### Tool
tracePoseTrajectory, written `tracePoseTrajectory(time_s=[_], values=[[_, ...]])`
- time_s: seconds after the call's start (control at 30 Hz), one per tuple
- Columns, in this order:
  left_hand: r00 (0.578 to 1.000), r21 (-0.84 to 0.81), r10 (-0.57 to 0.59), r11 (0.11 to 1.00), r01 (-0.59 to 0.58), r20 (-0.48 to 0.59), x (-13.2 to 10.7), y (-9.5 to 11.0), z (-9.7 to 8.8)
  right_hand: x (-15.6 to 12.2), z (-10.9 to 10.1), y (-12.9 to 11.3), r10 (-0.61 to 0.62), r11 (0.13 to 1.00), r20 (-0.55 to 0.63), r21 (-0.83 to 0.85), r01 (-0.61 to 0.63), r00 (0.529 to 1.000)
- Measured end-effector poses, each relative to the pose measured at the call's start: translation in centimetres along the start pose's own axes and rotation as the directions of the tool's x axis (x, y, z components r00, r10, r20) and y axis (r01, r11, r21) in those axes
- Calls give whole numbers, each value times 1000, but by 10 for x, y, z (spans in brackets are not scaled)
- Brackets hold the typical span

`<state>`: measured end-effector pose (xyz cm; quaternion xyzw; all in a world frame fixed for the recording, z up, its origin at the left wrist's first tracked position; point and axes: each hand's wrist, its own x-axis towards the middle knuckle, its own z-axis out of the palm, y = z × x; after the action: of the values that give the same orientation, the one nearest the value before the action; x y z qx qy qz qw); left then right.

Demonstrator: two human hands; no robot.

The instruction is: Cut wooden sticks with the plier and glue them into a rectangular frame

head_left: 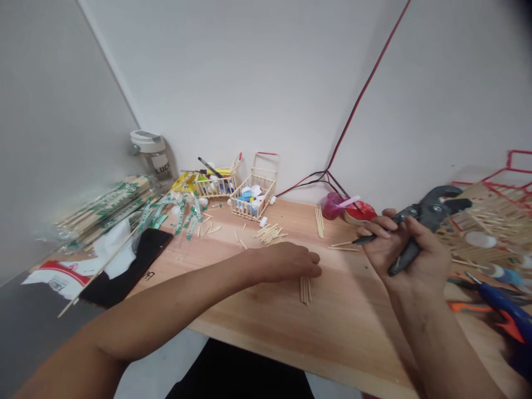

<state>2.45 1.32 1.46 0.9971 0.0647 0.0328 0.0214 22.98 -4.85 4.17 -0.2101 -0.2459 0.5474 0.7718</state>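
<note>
My left hand [291, 261] rests on the table, its fingers curled over the upper ends of a few short wooden sticks [306, 292]. Their lower ends lie side by side and point toward me. What the fingertips do beneath the hand is hidden. On the right, my right hand [409, 257] is turned palm up and closed around black cutting pliers [434, 210], whose jaws point up to the right and whose handles stand apart. Close behind my left hand lies a loose pile of short sticks [270, 234]. Another row of sticks [319, 221] lies farther back.
Two small stick-built carts [254, 194] [218, 185] hold caps and pens at the back. Packaged skewers [108, 208], a black phone-like slab [133, 271] and a clear bottle [155, 158] are left. A red bowl [361, 212], a red-trimmed stick structure [490, 221] and tools [499, 305] stand right.
</note>
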Motion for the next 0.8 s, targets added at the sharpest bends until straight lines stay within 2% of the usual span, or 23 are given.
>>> tracePoseTrajectory(time_s=[0.1, 0.43, 0.8], values=[[997, 33, 66, 997, -67, 31, 4, 0, 3, 0, 1, -1, -12, 1000, -18, -2, 12, 1000], [992, 106, 41, 994, -28, -123, 7, 3, 27, 1, -2, 0, -25, 1000, 0, 3, 25, 1000], [989, 144, 13, 990, 8, -145, 14, 4, 34, 2, 0, 0, -10, 1000, -19, 1, 10, 1000]])
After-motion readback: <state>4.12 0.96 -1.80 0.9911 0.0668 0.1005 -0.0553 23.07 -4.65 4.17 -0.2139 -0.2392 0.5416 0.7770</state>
